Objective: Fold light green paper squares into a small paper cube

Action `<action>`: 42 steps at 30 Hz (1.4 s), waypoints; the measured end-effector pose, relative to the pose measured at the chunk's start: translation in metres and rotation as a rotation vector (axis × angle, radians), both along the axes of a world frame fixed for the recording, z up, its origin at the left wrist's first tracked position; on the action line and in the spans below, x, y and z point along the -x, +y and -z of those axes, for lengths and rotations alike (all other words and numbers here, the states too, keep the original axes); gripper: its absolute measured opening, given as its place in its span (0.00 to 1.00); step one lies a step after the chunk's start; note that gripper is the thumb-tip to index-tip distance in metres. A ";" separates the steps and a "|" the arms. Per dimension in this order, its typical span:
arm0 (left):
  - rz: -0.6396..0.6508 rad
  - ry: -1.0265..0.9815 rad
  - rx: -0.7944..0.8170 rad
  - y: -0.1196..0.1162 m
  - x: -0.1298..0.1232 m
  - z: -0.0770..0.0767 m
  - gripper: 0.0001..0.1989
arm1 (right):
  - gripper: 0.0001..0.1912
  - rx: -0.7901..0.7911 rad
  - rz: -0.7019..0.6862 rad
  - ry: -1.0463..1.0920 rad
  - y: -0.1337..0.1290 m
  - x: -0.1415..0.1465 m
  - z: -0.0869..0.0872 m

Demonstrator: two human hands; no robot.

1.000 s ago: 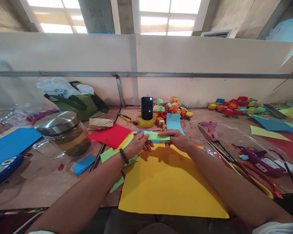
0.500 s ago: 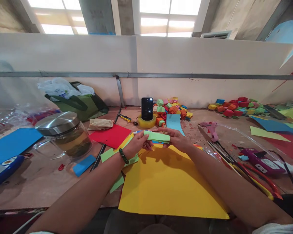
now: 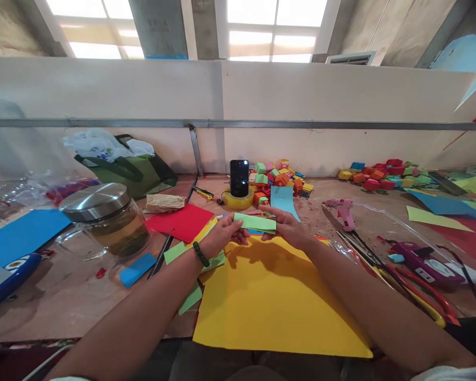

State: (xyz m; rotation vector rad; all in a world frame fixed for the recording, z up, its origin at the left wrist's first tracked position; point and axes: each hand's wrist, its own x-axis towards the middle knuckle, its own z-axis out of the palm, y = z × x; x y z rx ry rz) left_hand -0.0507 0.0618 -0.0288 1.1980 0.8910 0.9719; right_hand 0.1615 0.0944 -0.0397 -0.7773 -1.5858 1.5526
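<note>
A folded strip of light green paper (image 3: 254, 222) is held level between both hands, above the far part of a large yellow sheet (image 3: 277, 301). My left hand (image 3: 223, 233), with a dark green bead bracelet at its wrist, pinches the strip's left end with the thumb on top. The right end is gripped by my right hand (image 3: 284, 227), its index finger along the far edge. More green paper pieces (image 3: 190, 299) lie beside the yellow sheet, partly under my left wrist.
Behind the hands a phone (image 3: 239, 179) stands on a tape roll (image 3: 238, 200), beside a pile of small paper cubes (image 3: 280, 177). A glass jar (image 3: 117, 227) is at left; a pink glue gun (image 3: 345, 212) and purple device (image 3: 424, 260) are at right.
The fingers of my right hand have shifted slightly at the strip's right end. Both hands still hold the green strip in nearly the same place.
</note>
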 end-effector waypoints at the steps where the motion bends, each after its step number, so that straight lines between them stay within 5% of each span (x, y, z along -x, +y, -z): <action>1: -0.002 0.003 0.006 -0.001 0.000 -0.001 0.21 | 0.34 -0.015 0.000 -0.008 0.000 0.000 0.000; 11: -0.037 0.017 0.305 0.001 0.003 -0.008 0.17 | 0.32 -0.189 -0.051 -0.123 0.001 -0.001 0.001; 16: -0.071 0.010 0.338 0.000 0.001 -0.011 0.02 | 0.18 -0.162 -0.050 -0.041 0.002 0.001 0.003; 27: -0.010 -0.006 0.367 -0.003 -0.001 -0.016 0.17 | 0.12 -0.038 -0.076 -0.034 0.000 0.001 0.000; 42: 0.060 0.012 0.206 0.004 0.006 0.001 0.18 | 0.11 -0.064 -0.090 -0.095 0.002 0.000 0.001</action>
